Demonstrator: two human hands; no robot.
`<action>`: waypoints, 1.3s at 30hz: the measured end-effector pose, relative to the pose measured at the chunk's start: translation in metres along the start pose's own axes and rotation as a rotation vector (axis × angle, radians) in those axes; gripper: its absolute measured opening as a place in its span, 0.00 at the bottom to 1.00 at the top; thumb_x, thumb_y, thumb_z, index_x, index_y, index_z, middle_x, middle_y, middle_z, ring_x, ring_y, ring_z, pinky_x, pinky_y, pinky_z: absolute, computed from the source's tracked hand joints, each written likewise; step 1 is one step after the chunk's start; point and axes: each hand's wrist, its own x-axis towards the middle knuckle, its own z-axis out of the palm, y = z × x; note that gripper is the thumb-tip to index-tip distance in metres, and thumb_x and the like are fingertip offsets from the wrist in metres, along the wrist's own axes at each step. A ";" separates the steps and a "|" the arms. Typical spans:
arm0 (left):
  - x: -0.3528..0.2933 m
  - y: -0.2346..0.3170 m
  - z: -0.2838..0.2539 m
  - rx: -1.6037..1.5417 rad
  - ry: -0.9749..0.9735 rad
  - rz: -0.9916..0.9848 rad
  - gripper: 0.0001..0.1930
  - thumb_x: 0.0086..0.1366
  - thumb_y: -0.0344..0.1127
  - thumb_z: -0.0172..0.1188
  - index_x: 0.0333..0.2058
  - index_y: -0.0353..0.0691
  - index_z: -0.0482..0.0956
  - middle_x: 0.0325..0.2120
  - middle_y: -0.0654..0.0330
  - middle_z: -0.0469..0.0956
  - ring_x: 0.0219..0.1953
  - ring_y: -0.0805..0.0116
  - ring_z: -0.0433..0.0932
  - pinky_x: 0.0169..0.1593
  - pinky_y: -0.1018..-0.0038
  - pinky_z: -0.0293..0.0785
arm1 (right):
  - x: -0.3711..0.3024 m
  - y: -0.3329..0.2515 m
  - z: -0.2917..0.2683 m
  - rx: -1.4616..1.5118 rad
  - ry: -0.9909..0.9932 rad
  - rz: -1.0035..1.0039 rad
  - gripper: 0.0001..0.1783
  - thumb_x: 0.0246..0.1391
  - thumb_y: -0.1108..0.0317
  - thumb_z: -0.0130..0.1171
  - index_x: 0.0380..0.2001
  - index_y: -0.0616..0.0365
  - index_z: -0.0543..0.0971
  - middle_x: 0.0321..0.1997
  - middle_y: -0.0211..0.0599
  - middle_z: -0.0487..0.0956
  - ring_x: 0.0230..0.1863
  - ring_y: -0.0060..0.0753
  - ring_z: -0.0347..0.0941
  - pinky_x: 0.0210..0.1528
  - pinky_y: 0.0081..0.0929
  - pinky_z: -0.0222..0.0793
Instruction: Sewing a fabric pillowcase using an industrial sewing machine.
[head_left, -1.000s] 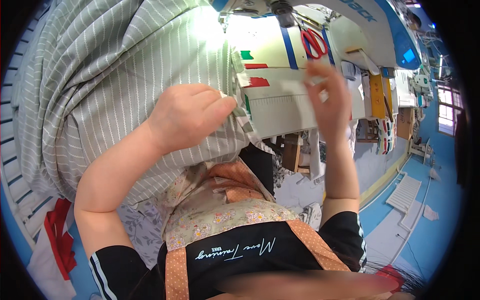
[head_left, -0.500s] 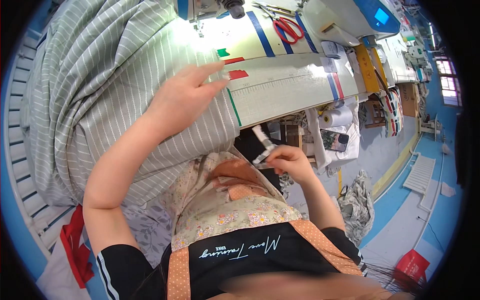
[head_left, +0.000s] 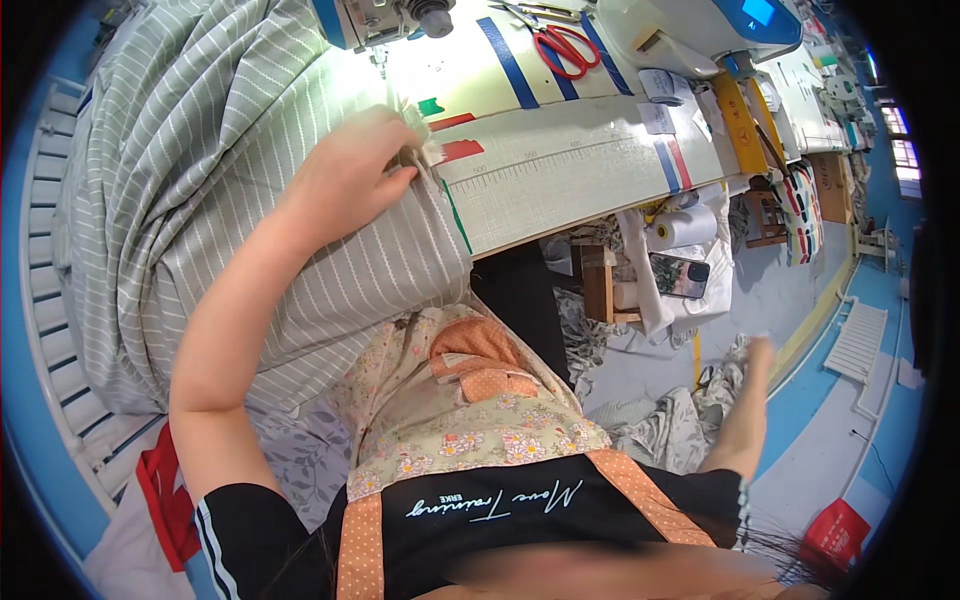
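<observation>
Grey-green fabric with white dashed stripes covers the left of the sewing table and hangs over its front edge. My left hand is at the fabric's right edge, fingers curled and thumb close to them, pinching a raised fold of it. Just beyond this hand are the lit needle area and the head of a sewing machine. My right hand is stretched far out to the right, above a heap of pale patterned cloth. Motion smears its fingers, and nothing can be made out in it.
Red-handled scissors lie on the table behind the printed ruler. Right of the table edge, a phone and a white thread cone rest on a cloth-lined holder. A white slatted rail stands at far left.
My right hand has swung out to the right from beside the table edge; the small white-and-grey strip it held is no longer visible. My left hand's spread fingers have curled onto the fabric edge.
</observation>
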 end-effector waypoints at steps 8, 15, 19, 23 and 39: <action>-0.001 0.016 0.014 0.227 0.134 -0.018 0.10 0.57 0.32 0.66 0.36 0.38 0.78 0.29 0.56 0.77 0.32 0.56 0.78 0.37 0.64 0.75 | 0.176 -0.070 -0.345 1.230 0.903 0.031 0.10 0.61 0.66 0.57 0.39 0.53 0.87 0.38 0.29 0.86 0.40 0.25 0.80 0.43 0.21 0.73; -0.008 0.006 0.014 0.009 0.223 -0.240 0.07 0.64 0.32 0.60 0.38 0.35 0.78 0.32 0.57 0.82 0.33 0.64 0.81 0.38 0.70 0.78 | 0.060 -0.263 -0.270 1.340 0.659 -0.167 0.09 0.62 0.74 0.57 0.42 0.60 0.85 0.41 0.34 0.85 0.41 0.24 0.80 0.44 0.20 0.75; -0.012 -0.002 0.004 -0.517 0.202 -0.634 0.10 0.70 0.34 0.54 0.40 0.33 0.78 0.37 0.55 0.85 0.36 0.69 0.82 0.41 0.73 0.79 | 0.015 -0.300 -0.191 1.316 0.482 -0.160 0.10 0.60 0.75 0.56 0.40 0.59 0.85 0.40 0.34 0.85 0.43 0.25 0.80 0.46 0.20 0.75; -0.011 -0.007 0.001 -0.628 0.194 -0.643 0.14 0.73 0.37 0.48 0.42 0.31 0.77 0.40 0.53 0.85 0.37 0.70 0.82 0.43 0.74 0.79 | 0.004 -0.302 -0.164 0.911 0.388 -0.291 0.11 0.59 0.74 0.57 0.41 0.56 0.85 0.41 0.34 0.85 0.46 0.28 0.80 0.47 0.21 0.74; -0.009 -0.002 -0.005 -0.714 0.185 -0.713 0.11 0.77 0.36 0.40 0.44 0.36 0.69 0.42 0.48 0.84 0.38 0.75 0.80 0.43 0.79 0.78 | -0.236 -0.494 -0.404 1.498 0.022 -1.221 0.17 0.50 0.81 0.65 0.45 0.61 0.80 0.39 0.37 0.81 0.35 0.24 0.76 0.36 0.22 0.73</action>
